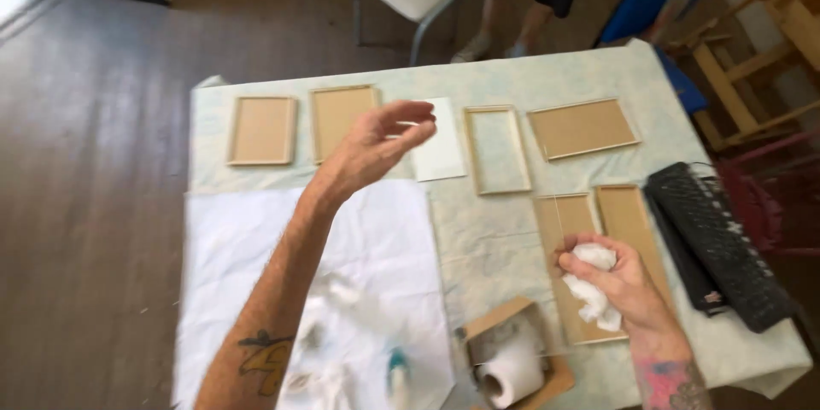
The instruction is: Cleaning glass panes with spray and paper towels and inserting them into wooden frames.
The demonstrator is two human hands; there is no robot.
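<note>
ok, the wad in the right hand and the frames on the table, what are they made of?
Wad in the right hand: looks like soft white tissue or paper towel, matte and crumpled. Frames: pale, unfinished-looking wood rims around flat tan backing, probably fibreboard or card.

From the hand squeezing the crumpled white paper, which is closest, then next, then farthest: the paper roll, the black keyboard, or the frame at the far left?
From the right hand:
1. Black keyboard, just to its right.
2. Paper roll, below-left, at the near edge; too close to the keyboard to call.
3. Far-left frame, across the table, plainly farthest.

Bare, sleeveless forearms: left arm (pixel 273 290) bears a yellow tattoo (black-outlined), right wrist (pixel 670 380) pink ink.
</note>
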